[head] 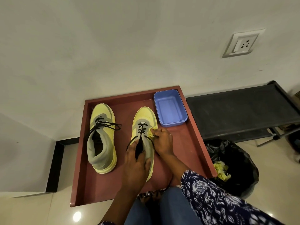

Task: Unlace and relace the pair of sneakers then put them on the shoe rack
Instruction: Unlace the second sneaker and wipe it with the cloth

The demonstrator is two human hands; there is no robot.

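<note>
Starting at the left edge of the reddish-brown tray (197, 132) that carries everything, the left sneaker (102, 137) lies apart from both hands, toe toward the far edge, its black lace (106, 125) loose and trailing across the tongue and off to the side. Just right of it, near the tray's middle, the right sneaker (142, 137) is the one being worked on: the left hand (135, 166) grips the grey collar with fingers curled into the opening, steadying the shoe, while the right hand (162, 140) pinches a small crumpled yellow wad (152, 131) against the eyelet row, beside the shoe's black lace (141, 129). I judge the sneakers light and soft in the upper, stiff only at the sole, so the collar or heel is the sensible place to hold, and the laces are thin, limp and best drawn out by their ends. In the tray's far right corner sits an empty blue plastic box (169, 108). Beyond the right edge stands the black shoe rack (243, 114), and below it a black-lined bin (233, 161) holds more yellow scraps (221, 171). No brand, label or writing is legible on the shoes or anything else.
</note>
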